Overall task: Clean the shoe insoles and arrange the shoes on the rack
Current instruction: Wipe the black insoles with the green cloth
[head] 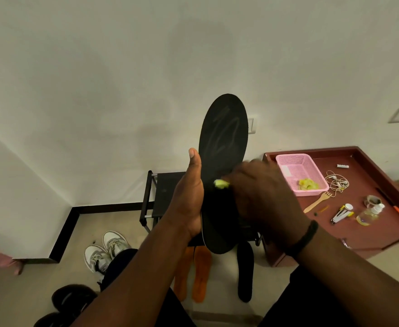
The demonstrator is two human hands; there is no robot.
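1. two hands up in front of the wall, both on one black insole [223, 147], held upright, toe end up, faint smear marks on its face.
2. left hand [189, 197] grasps the insole at its left edge, thumb straight up along the edge, palm behind the lower half.
3. right hand [262, 197] pinches a small yellow-green cloth [221, 184] and presses it on the insole's middle; hand is motion-blurred, black band on that wrist.
4. black shoe rack [160, 194] stands against the wall behind the hands, mostly hidden.
5. on the floor below: two orange insoles [193, 274] side by side, another black insole [245, 272] just right of them.
6. pair of white sneakers [106, 250] left of the rack; dark shoes [72, 299] at bottom left, partly cut off.
7. red-brown table [363, 223] at right carries a pink basket [297, 166] with a yellow-green wad inside, a wooden fork [317, 202], tangled earphones [336, 182], a small clear bottle [370, 213].
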